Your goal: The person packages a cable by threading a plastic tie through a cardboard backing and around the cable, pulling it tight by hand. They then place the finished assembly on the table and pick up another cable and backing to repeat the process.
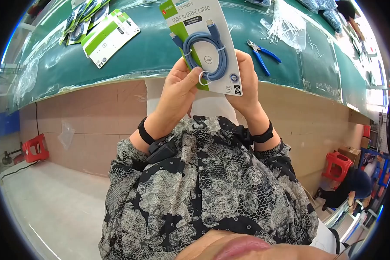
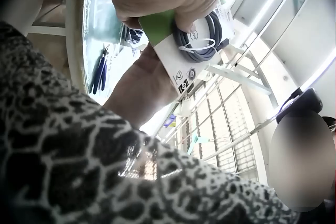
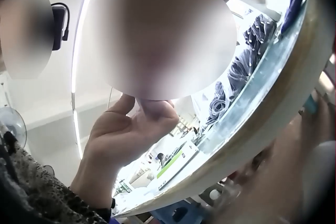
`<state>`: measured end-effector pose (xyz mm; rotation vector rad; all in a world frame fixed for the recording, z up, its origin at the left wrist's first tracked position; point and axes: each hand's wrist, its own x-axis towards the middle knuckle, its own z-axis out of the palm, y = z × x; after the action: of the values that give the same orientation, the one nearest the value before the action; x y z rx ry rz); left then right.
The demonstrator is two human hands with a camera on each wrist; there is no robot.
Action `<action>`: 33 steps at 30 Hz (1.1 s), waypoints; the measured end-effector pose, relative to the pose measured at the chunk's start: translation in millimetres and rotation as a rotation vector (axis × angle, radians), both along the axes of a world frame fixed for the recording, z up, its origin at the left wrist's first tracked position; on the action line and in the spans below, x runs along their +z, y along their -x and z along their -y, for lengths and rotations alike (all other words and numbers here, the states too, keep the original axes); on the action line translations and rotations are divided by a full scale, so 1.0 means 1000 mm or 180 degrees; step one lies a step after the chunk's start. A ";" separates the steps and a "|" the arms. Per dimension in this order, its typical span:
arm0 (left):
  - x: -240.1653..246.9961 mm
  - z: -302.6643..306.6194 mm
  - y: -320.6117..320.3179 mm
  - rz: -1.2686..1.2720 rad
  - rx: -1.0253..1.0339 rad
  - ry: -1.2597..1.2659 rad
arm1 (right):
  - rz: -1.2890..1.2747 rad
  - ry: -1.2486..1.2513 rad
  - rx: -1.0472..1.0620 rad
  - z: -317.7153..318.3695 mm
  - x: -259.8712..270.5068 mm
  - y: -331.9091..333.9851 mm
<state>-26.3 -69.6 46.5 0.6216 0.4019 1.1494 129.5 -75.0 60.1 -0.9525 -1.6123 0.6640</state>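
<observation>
Blue cable (image 1: 223,60) lies coiled on the front of a printed card (image 1: 208,60), held up over the near edge of the green worktop (image 1: 147,47). The left hand (image 1: 177,89) grasps the card's near left side, its thumb pressing the cable's near end beside a loose-looking white tie (image 1: 199,78). The right hand (image 1: 245,84) sits at the right edge; its fingers go behind, so I can't tell how they close. If that thumb slipped with the tie this slack, I'd expect the cable to sag or twist; a hard tug might crease the card. The card's long axis runs near to far, its heading end leaning left, and both plugs (image 1: 212,31) point that way.
</observation>
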 end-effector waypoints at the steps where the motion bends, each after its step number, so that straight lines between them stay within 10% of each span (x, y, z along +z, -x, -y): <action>1: -0.001 0.000 0.000 0.0007 0.0010 0.0008 | 0.0067 0.0001 -0.0025 -0.002 0.001 0.001; 11: -0.007 -0.001 0.002 -0.0143 0.0122 0.0129 | -0.1215 0.0982 0.0275 -0.006 -0.017 0.001; 14: -0.008 -0.001 0.005 -0.0292 0.0120 0.0154 | 0.0764 -0.0738 -0.0142 -0.016 -0.005 -0.013; 33: -0.019 -0.004 0.015 -0.0221 -0.0204 0.0046 | 0.0869 -0.1103 0.0047 -0.012 -0.027 -0.011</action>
<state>-40.8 -65.5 27.6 0.6587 0.4459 1.0651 140.9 -62.9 33.2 -0.7982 -1.9003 0.2556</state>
